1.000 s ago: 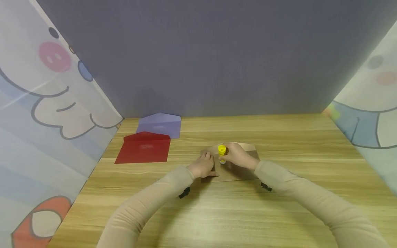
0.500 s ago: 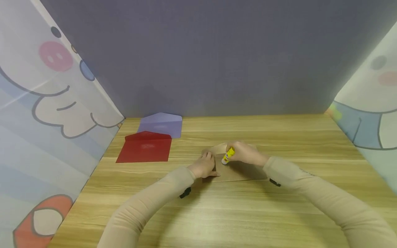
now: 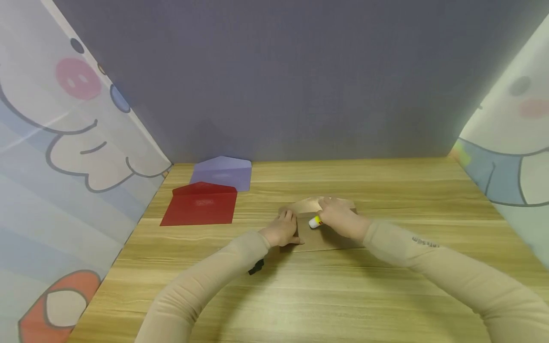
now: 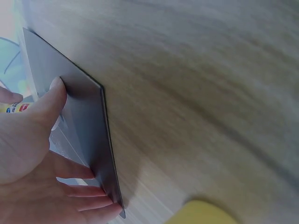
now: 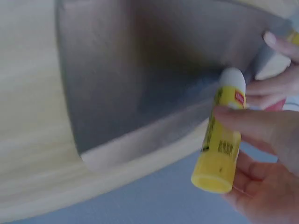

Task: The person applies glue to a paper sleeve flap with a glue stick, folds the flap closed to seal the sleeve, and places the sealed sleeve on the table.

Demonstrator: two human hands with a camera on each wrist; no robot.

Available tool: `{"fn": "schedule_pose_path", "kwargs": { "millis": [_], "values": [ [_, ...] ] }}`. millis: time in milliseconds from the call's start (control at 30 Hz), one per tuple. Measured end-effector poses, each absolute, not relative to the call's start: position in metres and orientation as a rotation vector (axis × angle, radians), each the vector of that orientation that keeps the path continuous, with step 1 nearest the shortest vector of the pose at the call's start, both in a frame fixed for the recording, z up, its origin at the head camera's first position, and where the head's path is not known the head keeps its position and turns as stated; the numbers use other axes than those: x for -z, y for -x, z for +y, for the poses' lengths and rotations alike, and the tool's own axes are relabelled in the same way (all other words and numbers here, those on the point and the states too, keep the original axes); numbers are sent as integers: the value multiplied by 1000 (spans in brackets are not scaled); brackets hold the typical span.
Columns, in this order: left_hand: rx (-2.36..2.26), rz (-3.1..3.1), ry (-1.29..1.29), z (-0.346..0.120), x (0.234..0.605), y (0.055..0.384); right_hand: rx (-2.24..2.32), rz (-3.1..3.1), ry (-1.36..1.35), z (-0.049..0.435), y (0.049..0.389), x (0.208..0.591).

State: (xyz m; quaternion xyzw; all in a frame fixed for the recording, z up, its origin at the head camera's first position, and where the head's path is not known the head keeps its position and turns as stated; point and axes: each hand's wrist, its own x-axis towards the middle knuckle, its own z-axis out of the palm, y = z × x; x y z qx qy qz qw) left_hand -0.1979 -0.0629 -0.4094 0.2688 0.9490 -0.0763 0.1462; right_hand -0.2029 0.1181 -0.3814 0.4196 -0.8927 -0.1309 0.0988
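A brown paper envelope (image 3: 317, 242) lies on the wooden table with its flap unfolded toward the back. My left hand (image 3: 282, 230) rests on its left part, fingers spread; in the left wrist view the thumb (image 4: 57, 95) presses the envelope's surface (image 4: 81, 112). With thumb and fingers my right hand (image 3: 340, 220) holds a yellow glue stick (image 5: 222, 133), tilted over the envelope's middle. Its white end (image 3: 314, 222) points down and left, right at the paper close to my left hand. The hand covers most of the yellow barrel in the head view.
To the left lie a red envelope (image 3: 201, 209) and, behind it, a purple envelope (image 3: 227, 176), both with flaps unfolded. A grey panel (image 3: 274, 81) stands along the table's back edge. Cartoon-printed sheets (image 3: 64, 143) flank the table. A rounded yellow thing (image 4: 203, 214) peeks into the left wrist view.
The glue stick has gone from upright to strongly tilted, its tip slightly further right. My right hand has shifted right and turned over it. My left hand has stayed in place.
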Motion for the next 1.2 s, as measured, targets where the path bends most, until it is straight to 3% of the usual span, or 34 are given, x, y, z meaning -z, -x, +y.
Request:
{"fn": "schedule_pose_path", "kwargs": {
  "millis": [300,600,833,1200],
  "values": [
    [215,2721,-766,-63,409,197,350,-2389,-1130,136,198,405],
    [205,2712,-756,-63,409,196,-390,-2496,-999,165,197,402],
    [203,2711,-745,-62,409,197,-892,-2541,-730,189,199,393],
    [196,2715,-740,-62,412,198,-1299,-2559,-323,233,204,378]
  ]
}}
